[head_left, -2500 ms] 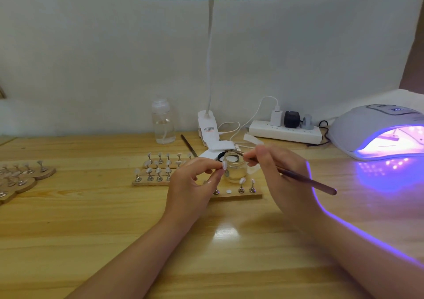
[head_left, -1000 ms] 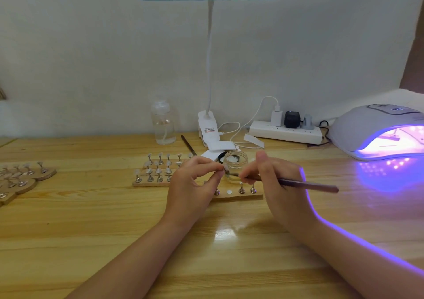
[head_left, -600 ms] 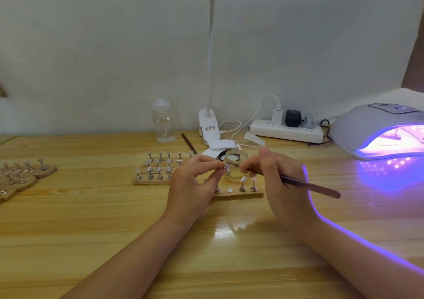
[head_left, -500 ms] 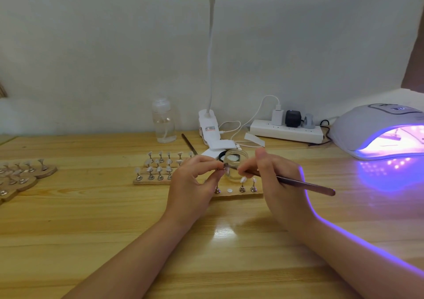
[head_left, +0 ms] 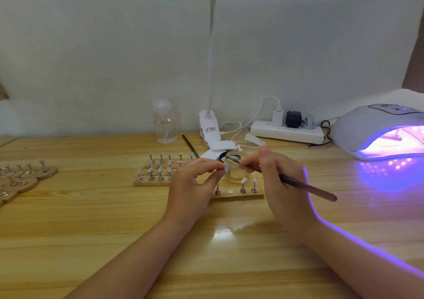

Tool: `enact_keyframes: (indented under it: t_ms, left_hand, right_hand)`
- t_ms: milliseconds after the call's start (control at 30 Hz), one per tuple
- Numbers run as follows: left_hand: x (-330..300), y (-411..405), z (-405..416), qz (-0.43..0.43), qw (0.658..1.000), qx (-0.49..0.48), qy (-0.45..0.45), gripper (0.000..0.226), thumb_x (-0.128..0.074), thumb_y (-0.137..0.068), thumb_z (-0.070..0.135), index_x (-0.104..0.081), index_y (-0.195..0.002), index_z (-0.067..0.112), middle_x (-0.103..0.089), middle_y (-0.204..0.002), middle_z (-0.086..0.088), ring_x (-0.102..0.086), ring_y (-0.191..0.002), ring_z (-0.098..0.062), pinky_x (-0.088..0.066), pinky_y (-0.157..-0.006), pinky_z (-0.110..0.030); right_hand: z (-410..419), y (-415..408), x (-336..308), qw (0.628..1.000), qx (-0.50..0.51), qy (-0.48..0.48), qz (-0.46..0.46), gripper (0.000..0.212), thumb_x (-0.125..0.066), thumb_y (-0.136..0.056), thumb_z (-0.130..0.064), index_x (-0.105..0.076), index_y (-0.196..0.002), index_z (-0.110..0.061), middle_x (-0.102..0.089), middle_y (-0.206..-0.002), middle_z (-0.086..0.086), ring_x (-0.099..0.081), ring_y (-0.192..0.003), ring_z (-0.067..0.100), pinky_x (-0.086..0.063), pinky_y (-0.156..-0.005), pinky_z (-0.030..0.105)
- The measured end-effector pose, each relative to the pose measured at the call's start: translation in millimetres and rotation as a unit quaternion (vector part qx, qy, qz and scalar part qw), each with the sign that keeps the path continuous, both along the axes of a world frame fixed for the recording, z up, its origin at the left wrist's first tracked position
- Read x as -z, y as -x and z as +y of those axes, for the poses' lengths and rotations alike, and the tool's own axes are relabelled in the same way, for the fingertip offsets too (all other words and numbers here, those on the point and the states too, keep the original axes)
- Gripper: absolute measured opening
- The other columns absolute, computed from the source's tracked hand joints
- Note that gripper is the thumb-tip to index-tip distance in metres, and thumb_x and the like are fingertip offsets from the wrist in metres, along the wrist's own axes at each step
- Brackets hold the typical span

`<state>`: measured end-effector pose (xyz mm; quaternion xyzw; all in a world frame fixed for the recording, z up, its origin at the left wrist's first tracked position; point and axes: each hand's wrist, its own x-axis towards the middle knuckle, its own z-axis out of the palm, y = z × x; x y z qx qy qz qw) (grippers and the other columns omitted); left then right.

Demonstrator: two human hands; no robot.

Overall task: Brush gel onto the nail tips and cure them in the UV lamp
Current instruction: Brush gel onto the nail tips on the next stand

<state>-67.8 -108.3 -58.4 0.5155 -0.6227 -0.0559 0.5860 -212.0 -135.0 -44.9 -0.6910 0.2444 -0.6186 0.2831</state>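
Note:
My left hand [head_left: 191, 184] pinches a small nail tip on its stand [head_left: 226, 167] just left of a clear glass gel jar [head_left: 237, 166]. My right hand [head_left: 282, 184] grips a thin brown brush [head_left: 305, 186], whose bristle end reaches over the jar's rim. Under both hands lies a wooden strip [head_left: 238, 195] with several nail tips on metal stands. The white UV lamp [head_left: 376, 126] glows purple at the right edge of the desk, with something inside its opening.
More wooden strips of nail tips [head_left: 160, 172] sit left of my hands, others at the far left [head_left: 20, 177]. A clear bottle [head_left: 164, 124], a clip desk lamp [head_left: 210, 128], a power strip [head_left: 286, 131] and a spare brush [head_left: 190, 146] line the back.
The brush tip has lifted from the nail tip in my left hand to the gel jar's rim. My left hand has stayed put.

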Motion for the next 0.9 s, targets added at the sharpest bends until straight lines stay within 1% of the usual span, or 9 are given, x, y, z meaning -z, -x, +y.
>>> enact_keyframes:
  t_ms: [133,233,300,400,500,567,667,833,900]
  left_hand:
    - [-0.8,0.3,-0.5,0.011,1.000,-0.002,-0.007,0.028,-0.072,-0.073,0.006,-0.067,-0.078,0.033,-0.064,-0.078,0.022,-0.058,-0.081,0.003,-0.035,-0.070,-0.003]
    - [-0.4,0.2,-0.7,0.011,1.000,-0.005,-0.010,0.026,-0.072,-0.073,0.007,-0.068,-0.079,0.032,-0.065,-0.079,0.021,-0.059,-0.082,-0.001,-0.036,-0.070,-0.003]
    - [-0.3,0.3,-0.5,0.014,1.000,-0.005,-0.010,0.027,-0.072,-0.073,0.007,-0.068,-0.079,0.033,-0.064,-0.078,0.022,-0.059,-0.083,0.001,-0.036,-0.071,-0.003]
    - [-0.5,0.8,-0.9,0.021,1.000,-0.004,-0.008,0.025,-0.073,-0.073,0.008,-0.068,-0.079,0.031,-0.063,-0.078,0.024,-0.058,-0.081,0.008,-0.036,-0.070,-0.002]
    - [0.3,0.0,-1.8,0.010,1.000,-0.009,-0.008,0.025,-0.073,-0.072,0.007,-0.068,-0.081,0.029,-0.062,-0.078,0.024,-0.057,-0.081,0.009,-0.036,-0.070,-0.002]
    - [0.9,0.0,-1.9,0.004,1.000,-0.011,-0.005,0.025,-0.073,-0.072,0.007,-0.068,-0.082,0.029,-0.062,-0.078,0.025,-0.057,-0.081,0.009,-0.036,-0.070,-0.002]
    - [0.8,0.1,-1.9,0.001,1.000,-0.012,-0.003,0.026,-0.073,-0.073,0.007,-0.068,-0.082,0.031,-0.062,-0.078,0.026,-0.056,-0.081,0.010,-0.035,-0.071,-0.002]
    - [0.6,-0.1,-2.1,-0.007,1.000,-0.013,-0.002,0.026,-0.071,-0.074,0.007,-0.067,-0.087,0.029,-0.061,-0.079,0.026,-0.060,-0.083,0.002,-0.038,-0.076,-0.003]
    - [0.8,-0.1,-2.0,-0.012,1.000,-0.013,-0.002,0.025,-0.071,-0.075,0.006,-0.068,-0.088,0.027,-0.061,-0.080,0.025,-0.060,-0.084,0.000,-0.039,-0.076,-0.003]
  right_hand:
    - [2.1,-0.8,1.2,0.998,-0.027,-0.051,-0.024,0.043,-0.044,-0.087,-0.043,-0.067,-0.059,-0.020,-0.066,-0.056,-0.002,-0.062,-0.054,0.010,-0.050,-0.057,0.020]
    - [1.5,-0.9,0.1,1.000,-0.007,-0.009,-0.002,0.039,-0.038,-0.087,-0.042,-0.066,-0.067,-0.025,-0.068,-0.064,-0.007,-0.065,-0.066,0.007,-0.052,-0.065,0.022]
    - [1.1,-1.0,1.1,1.000,-0.010,-0.025,0.007,0.036,-0.044,-0.089,-0.040,-0.066,-0.065,-0.025,-0.068,-0.064,-0.005,-0.065,-0.065,0.009,-0.053,-0.066,0.023]
    - [2.6,-1.1,0.8,0.998,-0.030,-0.055,-0.027,0.040,-0.046,-0.088,-0.039,-0.066,-0.058,-0.020,-0.067,-0.058,-0.001,-0.064,-0.056,0.011,-0.051,-0.059,0.021]
    - [1.7,-1.0,-0.5,1.000,-0.006,-0.015,-0.011,0.037,-0.040,-0.089,-0.039,-0.066,-0.067,-0.025,-0.068,-0.066,-0.006,-0.065,-0.067,0.006,-0.050,-0.066,0.016]
    - [1.3,-0.8,-0.2,1.000,-0.006,-0.026,0.005,0.035,-0.043,-0.091,-0.036,-0.067,-0.068,-0.025,-0.069,-0.066,-0.007,-0.065,-0.068,0.005,-0.050,-0.067,0.015]
    - [3.4,-1.1,-0.3,0.998,-0.025,-0.059,-0.027,0.042,-0.042,-0.089,-0.034,-0.067,-0.059,-0.017,-0.067,-0.059,0.000,-0.064,-0.056,0.010,-0.050,-0.059,0.017]
    - [1.2,-0.6,-1.5,1.000,0.014,-0.003,0.025,0.033,-0.043,-0.089,-0.039,-0.067,-0.071,-0.025,-0.068,-0.070,-0.009,-0.066,-0.072,0.006,-0.053,-0.072,0.025]
    - [2.7,-1.1,-1.0,0.999,-0.001,-0.035,0.022,0.037,-0.045,-0.089,-0.041,-0.068,-0.066,-0.023,-0.068,-0.063,-0.005,-0.065,-0.065,0.009,-0.054,-0.066,0.029]
